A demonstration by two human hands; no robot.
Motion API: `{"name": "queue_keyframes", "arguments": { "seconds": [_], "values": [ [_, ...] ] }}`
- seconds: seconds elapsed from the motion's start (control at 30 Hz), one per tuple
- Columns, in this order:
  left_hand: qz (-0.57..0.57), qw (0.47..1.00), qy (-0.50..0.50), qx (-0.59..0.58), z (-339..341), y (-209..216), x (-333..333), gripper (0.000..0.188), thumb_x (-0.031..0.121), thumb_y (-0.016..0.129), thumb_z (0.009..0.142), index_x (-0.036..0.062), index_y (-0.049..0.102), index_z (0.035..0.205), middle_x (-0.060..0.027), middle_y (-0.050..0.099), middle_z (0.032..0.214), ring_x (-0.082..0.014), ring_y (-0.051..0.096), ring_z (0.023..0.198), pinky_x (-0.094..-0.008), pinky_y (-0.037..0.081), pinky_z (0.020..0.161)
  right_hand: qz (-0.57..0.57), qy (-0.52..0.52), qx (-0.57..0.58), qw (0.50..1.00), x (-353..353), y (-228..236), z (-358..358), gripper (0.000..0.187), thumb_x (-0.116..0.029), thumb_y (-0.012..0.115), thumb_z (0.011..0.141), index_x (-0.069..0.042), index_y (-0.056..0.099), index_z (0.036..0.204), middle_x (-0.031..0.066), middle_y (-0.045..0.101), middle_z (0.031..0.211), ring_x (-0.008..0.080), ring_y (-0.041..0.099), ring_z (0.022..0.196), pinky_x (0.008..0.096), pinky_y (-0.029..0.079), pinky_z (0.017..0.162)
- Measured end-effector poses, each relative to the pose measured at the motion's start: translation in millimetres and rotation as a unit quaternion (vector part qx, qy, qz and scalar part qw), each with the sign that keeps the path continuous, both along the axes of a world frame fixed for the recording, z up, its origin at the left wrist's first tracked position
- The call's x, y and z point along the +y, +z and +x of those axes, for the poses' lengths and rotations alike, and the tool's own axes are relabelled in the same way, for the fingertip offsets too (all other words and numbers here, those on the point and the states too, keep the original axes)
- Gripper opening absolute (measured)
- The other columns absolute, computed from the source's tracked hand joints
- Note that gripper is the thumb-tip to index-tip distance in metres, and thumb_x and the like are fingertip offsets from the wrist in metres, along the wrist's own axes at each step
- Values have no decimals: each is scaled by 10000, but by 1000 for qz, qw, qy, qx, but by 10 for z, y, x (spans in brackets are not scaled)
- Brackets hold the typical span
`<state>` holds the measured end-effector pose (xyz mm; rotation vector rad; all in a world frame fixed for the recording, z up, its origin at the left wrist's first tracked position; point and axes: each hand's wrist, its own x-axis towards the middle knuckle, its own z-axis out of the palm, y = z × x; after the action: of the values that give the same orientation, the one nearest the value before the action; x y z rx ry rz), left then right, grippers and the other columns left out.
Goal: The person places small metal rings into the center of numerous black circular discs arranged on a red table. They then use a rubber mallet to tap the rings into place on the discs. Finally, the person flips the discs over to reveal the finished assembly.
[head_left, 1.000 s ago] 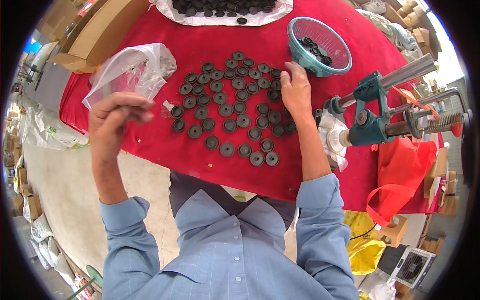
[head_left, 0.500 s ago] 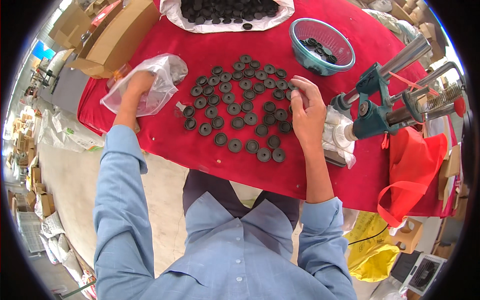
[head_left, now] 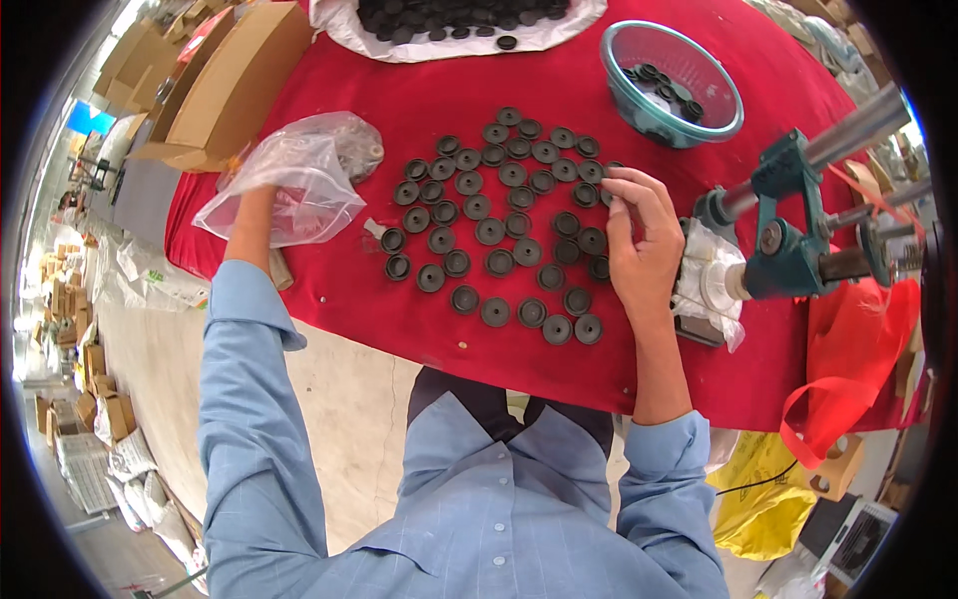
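My left hand point(head_left: 258, 207) reaches into a clear plastic bag point(head_left: 314, 205) at the left of the table; its fingers are hidden inside. Small clear items, too blurred to name, show through the bag's far end. My right hand point(head_left: 647, 240) rests at the right edge of a spread of round black discs with small centre holes point(head_left: 489, 232). Its fingers are bent, with a gap between thumb and forefinger, and the fingertips touch or hover over the outermost discs. I see nothing held in it.
A white sack of black discs point(head_left: 459, 45) lies at the far edge. A teal see-through bowl point(head_left: 733, 115) holds more discs. Right of my right hand stands a green and steel hand press point(head_left: 783, 225), near a red bag point(head_left: 858, 349). An open cardboard box point(head_left: 235, 85) sits far left.
My left hand has gone deeper into the plastic bag. My right hand stays beside the discs. The whole view has shifted slightly, so the table things appear further right.
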<state>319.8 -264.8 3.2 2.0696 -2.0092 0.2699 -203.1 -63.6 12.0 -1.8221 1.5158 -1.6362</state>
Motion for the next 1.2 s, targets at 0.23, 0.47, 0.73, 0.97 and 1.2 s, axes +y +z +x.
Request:
{"name": "queue_keyframes", "arguments": {
  "seconds": [0.23, 0.47, 0.73, 0.97, 1.2],
  "values": [
    [-89, 996, 22, 12, 43, 632, 102, 427, 396, 610, 1027, 44, 727, 1238, -275, 703, 1315, -482, 669, 1200, -560, 507, 1045, -9, 6, -6, 1000, -18, -3, -22, 224, 71, 634, 960, 5, 751, 1139, 137, 742, 1217, 222, 741, 996, 344, 595, 881],
    [-70, 997, 40, 1, 109, 666, 325, 423, 398, 611, 1031, 52, 716, 1251, -276, 700, 1314, -485, 670, 1193, -564, 512, 1035, -13, 4, -38, 999, 13, 75, -34, 224, 69, 635, 962, 5, 747, 1146, 129, 742, 1210, 227, 736, 982, 347, 591, 878],
    [-16, 999, 46, -21, 16, 571, 174, 420, 400, 612, 1036, 60, 704, 1266, -277, 697, 1312, -489, 672, 1184, -568, 518, 1025, -20, 13, -67, 997, -38, 50, -66, 215, 82, 636, 955, 15, 742, 1129, 134, 744, 1163, 245, 741, 958, 352, 596, 854],
    [119, 993, 22, -9, 328, 1118, 2, 418, 401, 612, 1041, 67, 693, 1280, -278, 694, 1311, -492, 674, 1176, -571, 523, 1015, -14, 3, -40, 999, -49, 41, -125, 217, 90, 632, 948, 14, 743, 1118, 144, 746, 1133, 271, 750, 983, 362, 598, 844],
    [72, 995, 50, -37, 513, 1297, -355, 417, 403, 613, 1045, 75, 682, 1293, -279, 691, 1310, -495, 675, 1168, -575, 528, 1006, -18, -10, 7, 1000, -72, -10, -161, 225, 98, 626, 939, 13, 738, 1115, 158, 742, 1137, 310, 744, 1019, 376, 594, 865]
  ]
}}
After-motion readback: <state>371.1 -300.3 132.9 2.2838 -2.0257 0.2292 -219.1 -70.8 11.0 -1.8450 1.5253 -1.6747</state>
